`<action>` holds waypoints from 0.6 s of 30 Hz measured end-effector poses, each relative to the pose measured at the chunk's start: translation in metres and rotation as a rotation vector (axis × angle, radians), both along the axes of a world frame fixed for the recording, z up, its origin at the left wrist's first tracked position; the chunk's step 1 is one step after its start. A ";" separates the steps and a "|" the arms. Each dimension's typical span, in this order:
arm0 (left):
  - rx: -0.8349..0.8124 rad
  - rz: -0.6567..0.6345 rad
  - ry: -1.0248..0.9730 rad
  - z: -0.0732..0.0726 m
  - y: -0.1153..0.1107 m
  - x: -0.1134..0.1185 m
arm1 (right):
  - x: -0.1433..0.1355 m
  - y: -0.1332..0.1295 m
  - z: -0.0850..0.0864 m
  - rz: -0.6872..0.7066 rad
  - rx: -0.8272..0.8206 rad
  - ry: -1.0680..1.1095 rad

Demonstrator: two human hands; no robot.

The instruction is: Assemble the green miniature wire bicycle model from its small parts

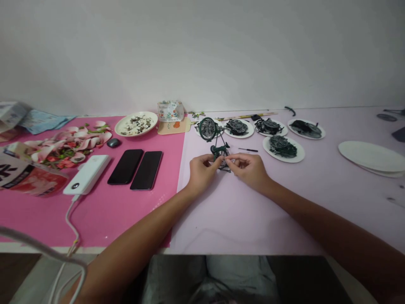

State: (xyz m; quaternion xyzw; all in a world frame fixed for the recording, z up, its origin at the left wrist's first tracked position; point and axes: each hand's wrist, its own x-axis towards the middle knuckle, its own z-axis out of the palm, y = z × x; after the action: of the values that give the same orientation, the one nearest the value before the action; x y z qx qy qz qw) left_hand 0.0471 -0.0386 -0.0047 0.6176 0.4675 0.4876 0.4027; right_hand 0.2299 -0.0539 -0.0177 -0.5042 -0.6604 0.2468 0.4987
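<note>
A small dark green model bicycle point(218, 149) stands on the pale pink half of the table, its front wheel point(208, 129) pointing toward the wall. My left hand point(204, 169) grips the near end of it, fingers closed around the rear part. From the other side my right hand point(248, 169) meets it, thumb and forefinger pinched together at the rear wheel. Whatever tiny piece may sit between those right fingertips is too small to make out. Just beyond my right hand lies a thin black-handled screwdriver point(248, 150).
White plates of dark wheels and parts point(284, 148) line the wall side. Stacked white plates point(371, 156) lie at right. On the bright pink side are two phones point(146, 170), a white power bank point(87, 174) with cable, a mouse point(113, 143) and a bowl point(136, 123).
</note>
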 end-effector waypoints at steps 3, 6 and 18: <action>0.003 0.004 -0.001 -0.001 0.000 0.000 | 0.001 0.001 -0.003 -0.010 0.068 -0.039; 0.011 0.002 0.003 -0.001 0.000 0.000 | 0.002 0.001 -0.006 -0.005 0.084 -0.060; 0.079 0.014 0.074 -0.002 -0.001 0.001 | 0.004 0.001 -0.004 -0.041 0.256 -0.205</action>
State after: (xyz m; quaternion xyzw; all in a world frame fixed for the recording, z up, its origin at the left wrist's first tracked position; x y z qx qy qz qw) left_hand 0.0478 -0.0400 -0.0064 0.6474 0.4667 0.4854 0.3570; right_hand 0.2334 -0.0527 -0.0214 -0.4728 -0.7233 0.0978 0.4938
